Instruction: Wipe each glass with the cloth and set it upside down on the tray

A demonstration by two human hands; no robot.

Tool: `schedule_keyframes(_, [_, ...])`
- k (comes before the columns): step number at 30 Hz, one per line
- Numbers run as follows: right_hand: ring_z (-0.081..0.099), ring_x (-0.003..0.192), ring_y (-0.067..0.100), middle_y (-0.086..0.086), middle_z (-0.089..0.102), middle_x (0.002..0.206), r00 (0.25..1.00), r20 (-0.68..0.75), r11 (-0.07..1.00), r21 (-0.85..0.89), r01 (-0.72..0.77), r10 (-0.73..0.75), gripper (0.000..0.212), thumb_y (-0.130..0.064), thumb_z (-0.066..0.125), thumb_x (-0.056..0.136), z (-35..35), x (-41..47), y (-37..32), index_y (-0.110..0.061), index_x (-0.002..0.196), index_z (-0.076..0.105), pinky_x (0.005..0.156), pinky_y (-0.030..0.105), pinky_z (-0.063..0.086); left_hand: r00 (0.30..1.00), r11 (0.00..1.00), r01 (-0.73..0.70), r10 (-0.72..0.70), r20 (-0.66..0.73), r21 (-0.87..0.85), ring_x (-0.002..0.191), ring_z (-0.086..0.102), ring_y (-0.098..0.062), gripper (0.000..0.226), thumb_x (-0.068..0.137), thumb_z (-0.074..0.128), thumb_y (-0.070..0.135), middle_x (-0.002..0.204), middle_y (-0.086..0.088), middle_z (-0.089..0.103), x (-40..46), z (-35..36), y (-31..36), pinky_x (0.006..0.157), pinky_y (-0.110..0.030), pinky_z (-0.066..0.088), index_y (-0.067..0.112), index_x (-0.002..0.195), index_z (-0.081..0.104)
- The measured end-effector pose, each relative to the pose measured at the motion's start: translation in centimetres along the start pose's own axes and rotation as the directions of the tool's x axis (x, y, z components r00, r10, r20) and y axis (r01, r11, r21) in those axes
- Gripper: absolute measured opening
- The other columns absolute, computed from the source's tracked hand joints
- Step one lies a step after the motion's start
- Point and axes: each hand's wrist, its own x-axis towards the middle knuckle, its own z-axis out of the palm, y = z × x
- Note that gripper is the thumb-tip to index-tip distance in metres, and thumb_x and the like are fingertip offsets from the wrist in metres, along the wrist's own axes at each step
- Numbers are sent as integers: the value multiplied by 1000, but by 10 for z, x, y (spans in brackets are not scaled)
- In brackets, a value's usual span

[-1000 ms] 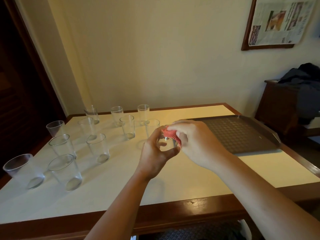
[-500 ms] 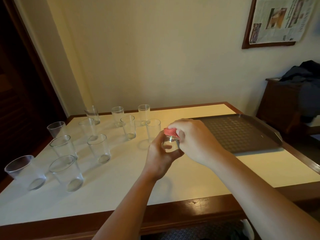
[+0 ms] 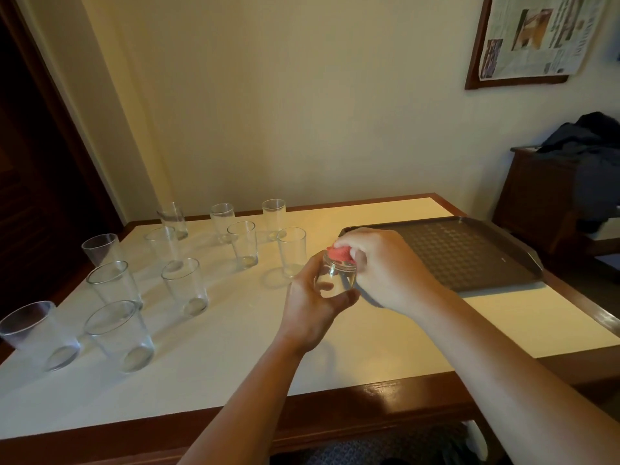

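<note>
Clear glass is hard to read in the head view: the glass you hold above the table is partly hidden by both hands, and its base is covered by your palm. Your left hand curls its fingers and thumb round the glass's side. Your right hand pinches a red cloth bunched into the glass's mouth; most of the cloth is hidden under your fingers. Just right of your hands lies a dark tray, nothing resting on it. To your left stand eleven upright glasses; whether any holds liquid cannot be told. The nearest left one is blurred by the lens edge.
</note>
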Motion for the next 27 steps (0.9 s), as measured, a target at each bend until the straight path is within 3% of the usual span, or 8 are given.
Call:
schedule_keyframes(3, [62, 101, 14, -2, 70, 110, 998, -6, 995, 84, 57, -56, 32, 2, 53, 93, -2, -9, -7, -15, 112, 72, 87, 29, 53, 999, 999, -26, 26, -24, -24, 115, 65, -19, 59, 81, 89, 13, 117, 9, 73, 4, -3, -3, 94, -35, 55, 22, 133, 64])
schedule_keyframes(8, [63, 89, 21, 3, 70, 95, 1000, 18, 1000, 19, -21, 21, 26, 1, 54, 92, -6, -3, 13, -13, 102, 73, 77, 42, 55, 999, 1000, 2, -2, 43, 0, 117, 63, -12, 61, 82, 88, 18, 121, 14, 70, 1, 5, 1, 96, -32, 55, 27, 136, 62])
schedule_keyframes(12, [61, 105, 11, -4, 69, 115, 999, 47, 992, 125, 8, -14, 31, -3, 52, 98, -4, -11, 4, -17, 116, 72, 89, 25, 52, 1000, 1000, 7, -7, 30, -12, 120, 64, -17, 57, 83, 89, 19, 124, 10, 71, 9, 6, -4, 99, -42, 57, 25, 134, 63])
schedule_keyframes(15, [60, 104, 3, -10, 67, 116, 990, 61, 967, 214, -139, 128, 30, -9, 51, 101, -11, -21, 39, -23, 121, 69, 83, 13, 50, 998, 996, 58, -59, -7, -74, 119, 66, -18, 55, 84, 87, 18, 125, 7, 70, 11, 6, -10, 91, -31, 60, 27, 133, 62])
schedule_keyframes(18, [56, 110, 4, -9, 61, 124, 946, 32, 939, 116, -323, 321, 32, -10, 50, 102, -2, -32, 98, -20, 129, 64, 76, 3, 38, 992, 989, 107, -113, -57, -102, 107, 66, 2, 52, 86, 86, 20, 119, 7, 70, 19, 16, -9, 78, -13, 54, 28, 132, 62])
schedule_keyframes(20, [56, 105, 1, -5, 60, 128, 911, 16, 909, 64, -412, 412, 34, -4, 48, 102, 8, -43, 136, -14, 132, 61, 77, -2, 37, 989, 985, 125, -133, -62, -116, 105, 65, 4, 48, 86, 85, 21, 114, 7, 71, 29, 28, -8, 82, -19, 52, 29, 128, 64])
schedule_keyframes(24, [48, 127, 19, 0, 54, 137, 919, 125, 916, -206, -344, 373, 34, -24, 49, 103, 31, -67, 177, -22, 136, 55, 100, 30, 42, 978, 963, 169, -191, -87, -211, 109, 68, -15, 36, 87, 83, 19, 108, 1, 73, 51, 52, -9, 88, -35, 54, 30, 117, 67])
schedule_keyframes(27, [38, 137, 16, -5, 44, 146, 926, 180, 907, -332, -259, 331, 58, -60, 45, 96, 39, -75, 186, -28, 144, 43, 105, 30, 40, 970, 947, 175, -214, -120, -269, 107, 69, -19, 39, 87, 83, 19, 112, -3, 72, 75, 70, -8, 83, -34, 60, 25, 120, 64])
